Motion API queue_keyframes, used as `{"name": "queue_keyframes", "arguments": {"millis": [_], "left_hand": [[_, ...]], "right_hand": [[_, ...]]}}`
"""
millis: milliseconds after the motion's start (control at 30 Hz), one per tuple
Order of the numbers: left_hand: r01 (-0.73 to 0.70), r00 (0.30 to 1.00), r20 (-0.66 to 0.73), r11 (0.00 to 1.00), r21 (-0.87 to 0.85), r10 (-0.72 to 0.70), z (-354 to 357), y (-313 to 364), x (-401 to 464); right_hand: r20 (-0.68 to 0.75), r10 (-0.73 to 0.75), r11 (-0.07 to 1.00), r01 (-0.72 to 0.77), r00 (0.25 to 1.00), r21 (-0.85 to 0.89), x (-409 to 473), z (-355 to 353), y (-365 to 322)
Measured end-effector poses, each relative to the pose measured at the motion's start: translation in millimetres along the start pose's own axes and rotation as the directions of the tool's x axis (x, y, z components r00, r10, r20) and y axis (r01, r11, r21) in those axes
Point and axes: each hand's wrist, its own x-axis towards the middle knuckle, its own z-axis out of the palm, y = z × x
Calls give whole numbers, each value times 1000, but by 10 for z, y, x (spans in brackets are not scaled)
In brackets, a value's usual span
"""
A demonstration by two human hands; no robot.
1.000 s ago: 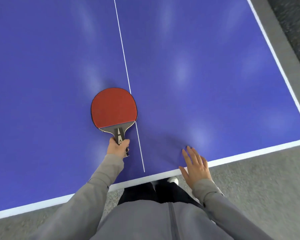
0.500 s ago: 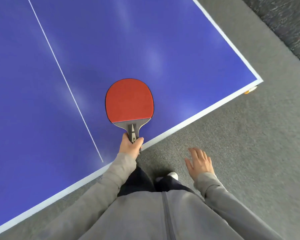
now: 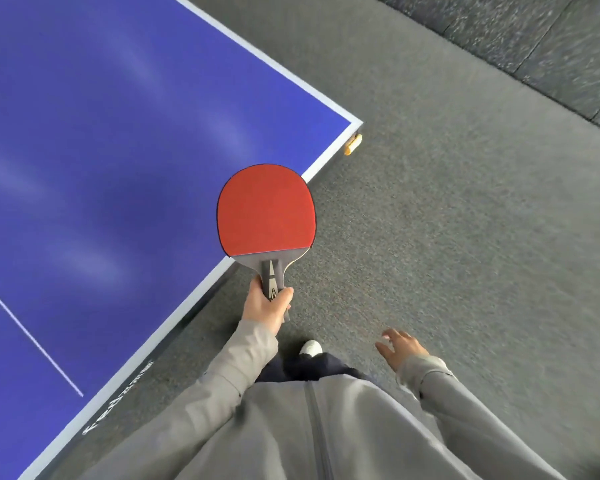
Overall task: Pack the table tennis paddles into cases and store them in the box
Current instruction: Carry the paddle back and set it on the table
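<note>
Paddle-packing has no case or box in view yet, so you are only carrying. Your blue table (image 3: 118, 150) fills the left; grey floor (image 3: 447, 237) lies to the right. Keep the red paddle (image 3: 266, 211) level, blade forward, as it hangs in the air over the table's edge, and look for the case before you walk far. Your left hand (image 3: 267, 304) is wrapped round the handle. Your right hand (image 3: 400, 348) hangs loose, fingers apart, holding nothing.
</note>
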Motion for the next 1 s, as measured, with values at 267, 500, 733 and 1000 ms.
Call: {"name": "queue_keyframes", "arguments": {"millis": [267,500,733,1000], "left_hand": [[-19,997,79,995,98,11,562,492,404],[-44,997,74,989,139,34,1094,1123,1172],[-59,996,69,994,89,53,1569,1814,1831],[-51,997,-59,999,2,51,2181,2409,2350]], "right_hand": [[22,62,991,-64,998,118,320,-390,245],[-7,158,976,-155,987,152,780,-1198,398],[-64,220,960,-204,973,193,1321,-2218,546],[-45,150,982,-143,988,122,2135,-3316,550]]}}
